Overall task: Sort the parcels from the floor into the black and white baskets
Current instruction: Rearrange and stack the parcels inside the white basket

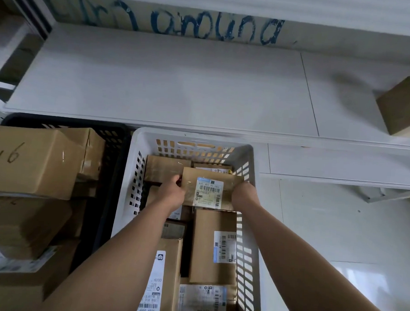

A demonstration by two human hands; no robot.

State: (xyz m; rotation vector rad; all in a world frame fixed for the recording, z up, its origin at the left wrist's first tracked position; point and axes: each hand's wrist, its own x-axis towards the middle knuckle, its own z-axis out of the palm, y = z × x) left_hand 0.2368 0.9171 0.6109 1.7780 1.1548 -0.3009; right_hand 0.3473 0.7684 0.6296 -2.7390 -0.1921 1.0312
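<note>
A small brown cardboard parcel [209, 191] with a white barcode label sits at the far end of the white basket [193, 137]. My left hand [172, 193] grips its left edge and my right hand [243, 195] grips its right edge, fingers curled over the far side. Under and around it lie several other labelled parcels, such as a flat brown one [212, 246]. The black basket [114, 136] stands to the left, packed with larger boxes, one [30, 160] marked with handwritten numbers.
A white shelf board [155, 81] runs behind both baskets, with blue writing on the wall above. One brown box [403, 106] rests on the shelf at the far right. Glossy white floor [337, 233] lies right of the white basket.
</note>
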